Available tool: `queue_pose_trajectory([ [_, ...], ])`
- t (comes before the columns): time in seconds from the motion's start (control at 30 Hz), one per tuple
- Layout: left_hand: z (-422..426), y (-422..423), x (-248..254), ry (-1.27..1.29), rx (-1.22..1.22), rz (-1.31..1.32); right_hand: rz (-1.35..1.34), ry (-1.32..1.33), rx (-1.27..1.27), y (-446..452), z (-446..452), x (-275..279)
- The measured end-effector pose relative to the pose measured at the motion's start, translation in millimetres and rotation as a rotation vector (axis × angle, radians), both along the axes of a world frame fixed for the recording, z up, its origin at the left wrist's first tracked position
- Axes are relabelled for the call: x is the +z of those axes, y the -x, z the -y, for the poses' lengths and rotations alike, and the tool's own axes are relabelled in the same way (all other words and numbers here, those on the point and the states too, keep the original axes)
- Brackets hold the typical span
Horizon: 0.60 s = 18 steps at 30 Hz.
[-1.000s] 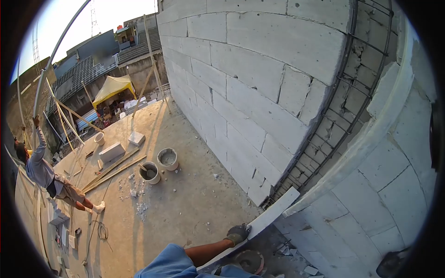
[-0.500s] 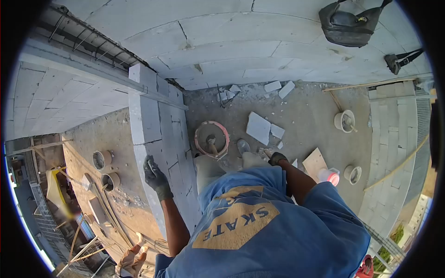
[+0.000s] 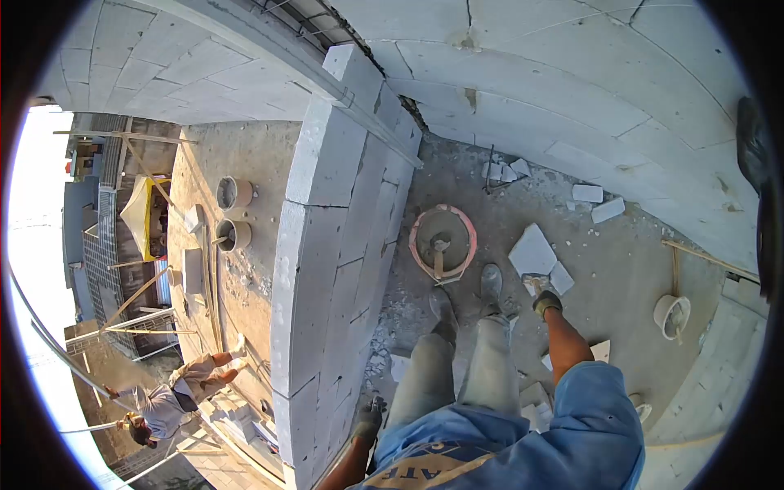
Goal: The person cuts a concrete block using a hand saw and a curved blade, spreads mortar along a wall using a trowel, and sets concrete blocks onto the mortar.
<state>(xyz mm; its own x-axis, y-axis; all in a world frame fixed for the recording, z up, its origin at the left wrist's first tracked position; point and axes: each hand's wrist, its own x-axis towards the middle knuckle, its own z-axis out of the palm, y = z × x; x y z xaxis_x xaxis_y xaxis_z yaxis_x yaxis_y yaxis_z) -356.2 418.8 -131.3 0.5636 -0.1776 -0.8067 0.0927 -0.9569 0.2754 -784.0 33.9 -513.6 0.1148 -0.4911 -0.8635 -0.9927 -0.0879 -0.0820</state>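
Pale grey, the block wall (image 3: 318, 261) stands just left of the legs (image 3: 420, 376), its long axis running forward from the body and leaning rightward at the far end. Its faces look flat, with thin dark joints. Gloved, the left hand (image 3: 370, 414) is beside it, the right hand (image 3: 547, 303) near a broken slab (image 3: 532, 250); I cannot tell whether either grips anything.

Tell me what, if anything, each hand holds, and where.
Left hand: nothing visible in it. Right hand: perhaps a small pale object; what it is, and where gripped, cannot be told.
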Motion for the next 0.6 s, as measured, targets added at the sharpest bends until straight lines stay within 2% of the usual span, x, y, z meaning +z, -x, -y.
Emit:
queue_pose_trajectory([
  [0.03,-43,-4,-31,-0.066,0.039,-0.084,0.001,0.091,-0.045,-13,4,9],
  [0.07,-58,-5,-45,-0.022,0.052,-0.145,-0.017,0.11,-0.095,-31,14,28],
  [0.1,-95,-13,-76,-0.032,-0.057,-0.165,-0.145,0.115,-0.255,-30,7,-9],
  [0.13,-125,-23,-104,-0.054,-0.161,-0.192,-0.111,0.211,-0.311,-37,4,-11],
  [0.2,-112,-25,-115,0.013,0.405,-0.285,-0.103,0.307,-0.37,-32,-9,-66],
  [0.23,-149,-40,-146,-0.01,0.379,-0.311,-0.016,0.454,-0.302,-16,-24,-113],
  [0.27,-143,-39,-147,-0.022,0.398,-0.288,0.063,0.585,-0.236,3,-41,-158],
  [0.33,-112,-41,-121,-0.067,0.237,-0.233,-0.038,0.59,-0.243,18,-60,-186],
  [0.37,-115,-45,-120,-0.115,0.22,-0.287,-0.145,0.416,-0.55,18,-59,-194],
  [0.4,-121,-45,-116,-0.114,0.215,-0.299,-0.156,0.422,-0.552,18,-72,-191],
  [0.43,-123,-45,-112,-0.034,0.323,-0.328,-0.188,0.35,-0.504,17,-83,-179],
  [0.47,-125,-46,-112,0.059,0.43,-0.362,-0.217,0.293,-0.458,16,-87,-162],
  [0.5,-132,-51,-116,0.095,0.418,-0.387,-0.185,0.327,-0.503,6,-96,-136],
  [0.53,-138,-58,-121,0.025,0.253,-0.409,-0.066,0.239,-0.413,-3,-100,-106],
  [0.57,-136,-61,-125,-0.036,0.089,-0.42,0.012,0.259,-0.572,-10,-114,-98],
  [0.6,-119,-61,-121,0.014,0.085,-0.44,0.26,0.305,-0.596,-19,-131,-96],
])
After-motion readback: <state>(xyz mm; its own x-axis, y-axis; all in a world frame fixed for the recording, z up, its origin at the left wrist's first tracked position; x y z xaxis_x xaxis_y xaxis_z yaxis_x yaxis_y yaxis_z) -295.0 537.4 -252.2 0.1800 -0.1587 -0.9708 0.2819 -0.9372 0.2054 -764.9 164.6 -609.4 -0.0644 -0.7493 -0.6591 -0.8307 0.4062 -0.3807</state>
